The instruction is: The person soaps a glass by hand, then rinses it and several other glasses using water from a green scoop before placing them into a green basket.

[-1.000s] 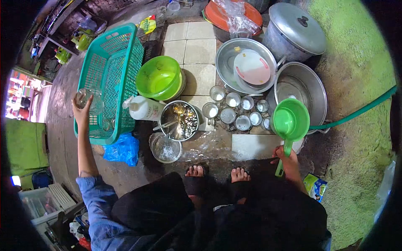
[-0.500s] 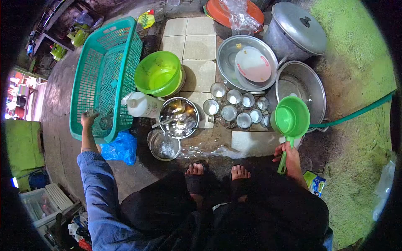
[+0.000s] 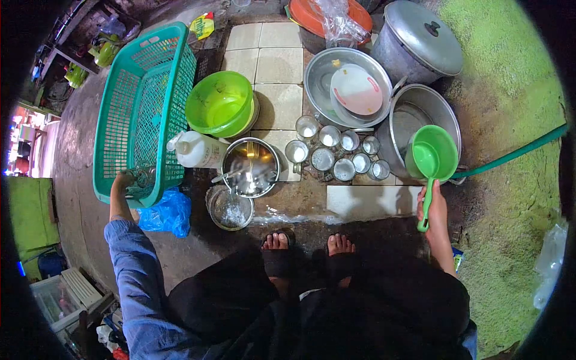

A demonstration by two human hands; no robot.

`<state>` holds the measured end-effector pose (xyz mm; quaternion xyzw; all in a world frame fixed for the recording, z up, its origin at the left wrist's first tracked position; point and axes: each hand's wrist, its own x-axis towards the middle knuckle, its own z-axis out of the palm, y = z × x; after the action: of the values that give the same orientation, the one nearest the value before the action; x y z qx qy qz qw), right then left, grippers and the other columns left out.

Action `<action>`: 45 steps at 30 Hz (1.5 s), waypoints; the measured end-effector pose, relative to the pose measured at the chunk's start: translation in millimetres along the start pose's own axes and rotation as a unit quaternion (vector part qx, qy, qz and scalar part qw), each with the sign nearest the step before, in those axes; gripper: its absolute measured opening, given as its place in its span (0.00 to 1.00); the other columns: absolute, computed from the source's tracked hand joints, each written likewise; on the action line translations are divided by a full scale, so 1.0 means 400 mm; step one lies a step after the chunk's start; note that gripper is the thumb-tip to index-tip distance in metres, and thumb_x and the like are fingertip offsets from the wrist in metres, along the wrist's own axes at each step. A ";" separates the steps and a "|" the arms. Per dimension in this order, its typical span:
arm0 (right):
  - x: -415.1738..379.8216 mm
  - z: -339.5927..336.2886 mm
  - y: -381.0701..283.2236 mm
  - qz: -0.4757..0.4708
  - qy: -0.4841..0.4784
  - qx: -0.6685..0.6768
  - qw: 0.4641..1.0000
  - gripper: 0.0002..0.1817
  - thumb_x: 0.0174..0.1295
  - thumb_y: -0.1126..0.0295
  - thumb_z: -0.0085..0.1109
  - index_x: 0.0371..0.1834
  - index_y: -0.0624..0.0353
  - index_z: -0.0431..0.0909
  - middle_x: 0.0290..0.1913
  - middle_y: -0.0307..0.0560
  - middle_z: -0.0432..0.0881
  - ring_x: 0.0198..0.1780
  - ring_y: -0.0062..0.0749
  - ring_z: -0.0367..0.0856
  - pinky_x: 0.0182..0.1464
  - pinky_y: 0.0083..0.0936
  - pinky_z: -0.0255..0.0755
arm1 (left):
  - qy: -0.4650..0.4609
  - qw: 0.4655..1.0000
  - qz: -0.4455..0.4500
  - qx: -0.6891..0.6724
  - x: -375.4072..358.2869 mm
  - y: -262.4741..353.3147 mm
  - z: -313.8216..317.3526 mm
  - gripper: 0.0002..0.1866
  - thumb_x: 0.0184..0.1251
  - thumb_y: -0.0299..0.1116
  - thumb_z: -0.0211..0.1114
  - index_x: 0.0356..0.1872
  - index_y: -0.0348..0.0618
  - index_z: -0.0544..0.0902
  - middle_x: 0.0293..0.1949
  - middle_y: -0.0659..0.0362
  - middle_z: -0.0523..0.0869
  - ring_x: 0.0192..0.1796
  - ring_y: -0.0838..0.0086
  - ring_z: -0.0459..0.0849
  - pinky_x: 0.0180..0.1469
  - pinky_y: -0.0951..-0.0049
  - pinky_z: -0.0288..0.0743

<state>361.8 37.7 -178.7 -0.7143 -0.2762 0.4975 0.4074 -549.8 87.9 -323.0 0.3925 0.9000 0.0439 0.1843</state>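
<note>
My left hand point(image 3: 123, 181) reaches down into the near end of a teal plastic basket point(image 3: 100, 156). Its fingers are closed around a clear glass point(image 3: 141, 176), partly hidden, with another glass seemingly against it. In my right hand point(image 3: 438, 210) is the handle of a green water dipper point(image 3: 433, 153), held over the near rim of a large metal pot point(image 3: 414, 111). Several glass mugs point(image 3: 323, 159) with whitish contents stand grouped on the floor left of that pot. A steel bowl point(image 3: 251, 168) with cutlery and a smaller bowl of suds point(image 3: 231, 210) sit between my hands.
Green basins point(image 3: 219, 103) and a white jug point(image 3: 198, 150) stand beside the basket, a blue plastic bag point(image 3: 165, 210) below it. Farther back are a metal basin with plates point(image 3: 357, 90) and a lidded pot point(image 3: 414, 42). A green hose point(image 3: 516, 155) runs in from the right.
My left hand has lowered in the basket, bringing its glass beside the other one. My right hand has moved the dipper right and slightly up. The view has shifted slightly.
</note>
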 end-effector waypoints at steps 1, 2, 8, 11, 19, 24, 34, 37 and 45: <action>0.018 -0.015 0.000 -0.014 0.000 -0.015 1.000 0.27 0.71 0.44 0.36 0.32 0.57 0.71 0.22 0.38 0.71 0.11 0.17 0.63 0.12 0.17 0.56 | -0.005 1.000 0.007 0.012 0.008 -0.013 0.003 0.27 0.48 0.33 0.70 0.52 0.35 0.77 0.46 0.50 0.84 0.48 0.64 0.82 0.51 0.64 0.74; 0.036 -0.028 -0.013 -0.006 0.007 -0.041 0.999 0.26 0.71 0.45 0.38 0.34 0.58 0.72 0.20 0.36 0.70 0.11 0.17 0.63 0.12 0.17 0.56 | -0.013 1.000 0.012 0.025 0.006 -0.010 0.006 0.26 0.49 0.33 0.69 0.52 0.35 0.77 0.47 0.50 0.84 0.48 0.64 0.82 0.51 0.64 0.74; 0.266 -0.095 -0.024 -0.059 -0.016 -0.253 0.966 0.24 0.70 0.49 0.42 0.40 0.64 0.72 0.16 0.40 0.70 0.10 0.23 0.66 0.11 0.23 0.59 | -0.044 0.994 0.047 0.091 0.029 -0.023 0.014 0.23 0.55 0.33 0.64 0.52 0.35 0.77 0.48 0.47 0.83 0.49 0.64 0.82 0.51 0.64 0.74; 0.408 -0.085 0.020 -0.116 -0.003 -0.406 0.907 0.24 0.70 0.51 0.42 0.44 0.66 0.70 0.19 0.49 0.75 0.10 0.30 0.70 0.12 0.29 0.64 | -0.061 0.989 0.061 0.123 0.043 -0.032 0.012 0.21 0.59 0.33 0.62 0.52 0.35 0.77 0.49 0.46 0.83 0.50 0.63 0.81 0.51 0.63 0.74; 0.640 -0.083 0.216 -0.211 -0.044 -0.512 0.831 0.26 0.68 0.53 0.43 0.54 0.68 0.67 0.46 0.74 0.77 0.49 0.68 0.74 0.53 0.50 0.67 | -0.058 0.970 0.180 0.156 -0.048 0.010 -0.011 0.16 0.67 0.31 0.48 0.52 0.35 0.76 0.50 0.41 0.81 0.55 0.49 0.78 0.53 0.56 0.71; 0.599 -0.054 0.204 -0.131 -0.103 -0.534 0.829 0.29 0.67 0.50 0.43 0.55 0.68 0.70 0.52 0.75 0.73 0.55 0.66 0.71 0.58 0.47 0.63 | 0.212 0.952 0.149 0.165 -0.160 0.163 -0.068 0.14 0.68 0.37 0.54 0.48 0.41 0.79 0.44 0.42 0.82 0.48 0.47 0.79 0.52 0.55 0.70; 0.353 -0.051 0.057 0.082 -0.128 0.126 0.980 0.15 0.64 0.55 0.57 0.29 0.50 0.66 0.12 0.27 0.55 0.08 0.13 0.52 0.10 0.16 0.45 | 0.352 0.810 0.461 -0.085 -0.559 0.857 -0.105 0.08 0.66 0.27 0.57 0.43 0.39 0.79 0.39 0.52 0.81 0.43 0.61 0.79 0.47 0.66 0.71; 0.247 -0.012 0.069 0.001 -0.039 0.079 0.996 0.16 0.62 0.54 0.58 0.31 0.51 0.66 0.13 0.28 0.58 0.09 0.13 0.54 0.09 0.17 0.47 | 0.181 0.815 0.536 -0.124 -0.655 1.005 0.016 0.08 0.62 0.29 0.61 0.41 0.39 0.79 0.39 0.51 0.81 0.44 0.59 0.79 0.48 0.63 0.71; 0.206 0.093 0.190 -0.114 -0.036 0.014 0.993 0.11 0.62 0.62 0.60 0.33 0.58 0.73 0.15 0.34 0.68 0.14 0.18 0.65 0.16 0.21 0.59 | -0.203 0.649 0.717 0.156 -0.925 1.196 0.514 0.30 0.59 0.42 0.63 0.59 0.37 0.66 0.56 0.42 0.72 0.58 0.52 0.71 0.60 0.56 0.64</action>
<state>355.1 75.9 -290.1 -0.6539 -0.3633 0.4769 0.4615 86.6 136.1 -296.7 0.9372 0.2721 -0.0592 0.2100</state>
